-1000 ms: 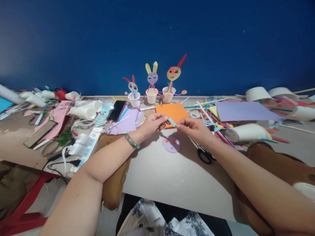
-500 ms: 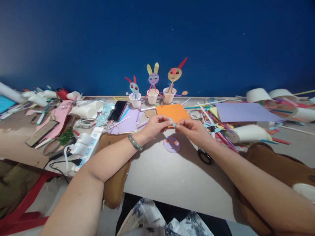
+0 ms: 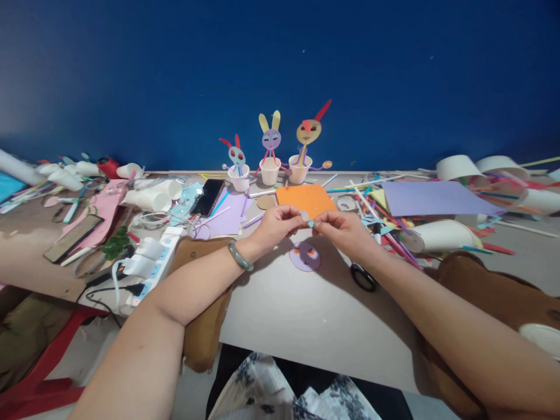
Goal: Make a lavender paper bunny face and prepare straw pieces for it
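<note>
Blue paper strip [image 3: 311,223]: less of it shows than a second ago, your fingertips having drawn closer together; it sits mid-scene, between your two hands.
Power strip [image 3: 163,259]: on your left, with white plugs in it; dark phone [image 3: 208,197] farther off.
Left hand [image 3: 280,224]: thumb and finger pinched narrow on the blue paper strip.
Three cups [image 3: 270,173]: far side, each with a paper-faced figure; orange sheet [image 3: 306,198] lies nearer you.
Purple disc [image 3: 305,256]: flat, on the near side of your fingertips; orange eyes on it.
Right hand [image 3: 343,230]: pinching the blue paper strip too; black scissor handle [image 3: 364,278] just nearer you.
</note>
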`<state>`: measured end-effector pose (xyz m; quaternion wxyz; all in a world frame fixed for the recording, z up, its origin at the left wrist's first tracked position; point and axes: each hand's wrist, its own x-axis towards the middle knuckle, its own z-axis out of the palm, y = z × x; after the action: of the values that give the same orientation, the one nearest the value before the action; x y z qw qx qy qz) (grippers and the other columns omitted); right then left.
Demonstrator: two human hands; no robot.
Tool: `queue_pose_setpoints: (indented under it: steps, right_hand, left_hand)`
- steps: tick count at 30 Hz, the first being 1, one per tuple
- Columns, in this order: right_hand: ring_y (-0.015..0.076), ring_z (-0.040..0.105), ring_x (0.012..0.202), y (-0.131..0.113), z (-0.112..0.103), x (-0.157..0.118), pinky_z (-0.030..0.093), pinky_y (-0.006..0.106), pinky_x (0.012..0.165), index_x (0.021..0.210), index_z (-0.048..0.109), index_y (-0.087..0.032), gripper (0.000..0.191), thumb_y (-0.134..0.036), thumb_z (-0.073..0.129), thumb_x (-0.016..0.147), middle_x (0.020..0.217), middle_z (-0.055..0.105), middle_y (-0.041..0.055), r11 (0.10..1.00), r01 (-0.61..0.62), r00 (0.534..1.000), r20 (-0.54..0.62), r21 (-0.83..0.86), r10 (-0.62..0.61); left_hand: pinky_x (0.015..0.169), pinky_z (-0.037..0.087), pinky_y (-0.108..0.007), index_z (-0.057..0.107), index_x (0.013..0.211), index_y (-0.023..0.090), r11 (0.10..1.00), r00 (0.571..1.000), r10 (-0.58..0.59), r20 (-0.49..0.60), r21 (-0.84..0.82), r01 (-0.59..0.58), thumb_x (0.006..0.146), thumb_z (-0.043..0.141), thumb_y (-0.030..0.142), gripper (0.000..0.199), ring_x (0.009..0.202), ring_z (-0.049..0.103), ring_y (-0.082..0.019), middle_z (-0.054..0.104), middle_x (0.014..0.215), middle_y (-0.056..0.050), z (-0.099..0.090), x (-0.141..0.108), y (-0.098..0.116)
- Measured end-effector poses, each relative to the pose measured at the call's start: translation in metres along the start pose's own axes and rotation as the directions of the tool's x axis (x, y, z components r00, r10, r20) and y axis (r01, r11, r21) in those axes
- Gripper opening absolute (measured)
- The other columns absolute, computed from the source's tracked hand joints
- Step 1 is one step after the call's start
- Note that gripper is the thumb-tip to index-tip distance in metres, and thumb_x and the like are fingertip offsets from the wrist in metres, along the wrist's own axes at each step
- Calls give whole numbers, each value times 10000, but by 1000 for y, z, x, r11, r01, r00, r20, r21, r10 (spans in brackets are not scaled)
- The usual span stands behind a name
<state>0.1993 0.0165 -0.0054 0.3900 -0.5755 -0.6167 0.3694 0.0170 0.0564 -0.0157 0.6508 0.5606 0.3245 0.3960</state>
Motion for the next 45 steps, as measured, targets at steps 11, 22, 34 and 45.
queue_pose_setpoints:
  steps: [11,22,34,45]
  right_hand:
    - [146,555,607,5,1,2,437,281,624,607,635,-206,126,-299,578,669,608,646,0,999,-41,999,-14,-7,41]
    - [160,596,624,4,-3,3,482,302,663,595,671,-213,145,-305,631,700,649,698,17,999,-43,999,-15,10,43]
    - [183,648,707,-1,0,-2,498,322,727,719,733,-208,245,-451,743,755,718,730,30,994,-5,1000,-3,106,6]
    - [232,703,863,1,1,-3,532,371,847,852,773,-219,299,-504,767,761,877,787,54,982,-1,999,41,186,-7]
  left_hand:
    - [501,312,-213,595,730,152,999,1000,-21,-5,36,21,718,816,438,362,488,439,-37,533,571,64,5,-5,4]
    - [460,321,-193,595,761,149,997,993,21,-114,-70,-29,704,839,375,337,481,509,-50,598,587,34,-5,5,5]
    - [462,342,-194,569,721,161,996,996,82,-21,33,-81,751,828,405,357,453,477,-48,552,517,53,-3,1,7]
    - [469,346,-196,589,744,165,999,999,49,-12,-12,-50,683,860,472,415,481,482,-44,570,559,55,-4,2,10]
